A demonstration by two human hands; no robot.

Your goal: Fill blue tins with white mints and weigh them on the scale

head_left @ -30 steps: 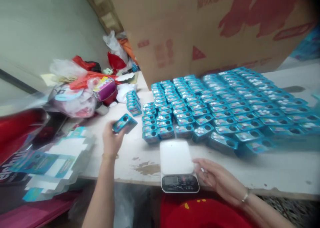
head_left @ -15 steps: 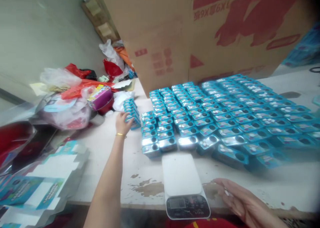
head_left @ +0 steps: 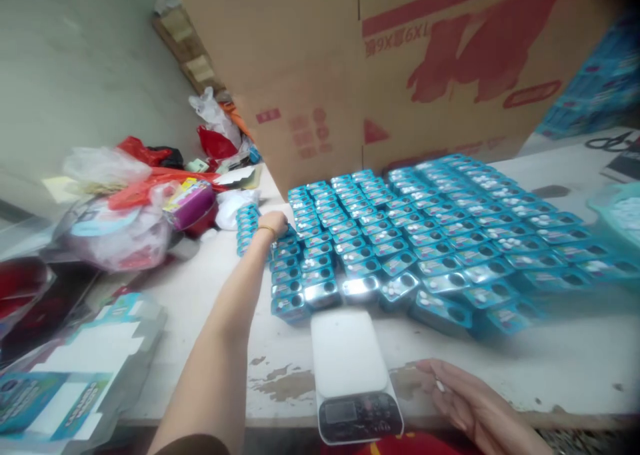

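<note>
Many small blue tins lie in rows on the white table. My left hand reaches out to the far left end of these rows, fingers curled down onto the tins; what they grip is hidden. A short separate stack of blue tins stands just left of that hand. A white digital scale sits at the table's near edge with nothing on its plate. My right hand rests flat on the table right of the scale, fingers stretched out, with a small white speck by the fingers.
A big brown cardboard box stands behind the tins. Plastic bags and packets are heaped at the left. Flat printed carton blanks lie at the lower left. A teal basket and scissors are at the right.
My left hand carried a blue tin out to the small stack at the left, then shifted right onto the rows. My right hand stayed by the scale. The view tilted a little.
</note>
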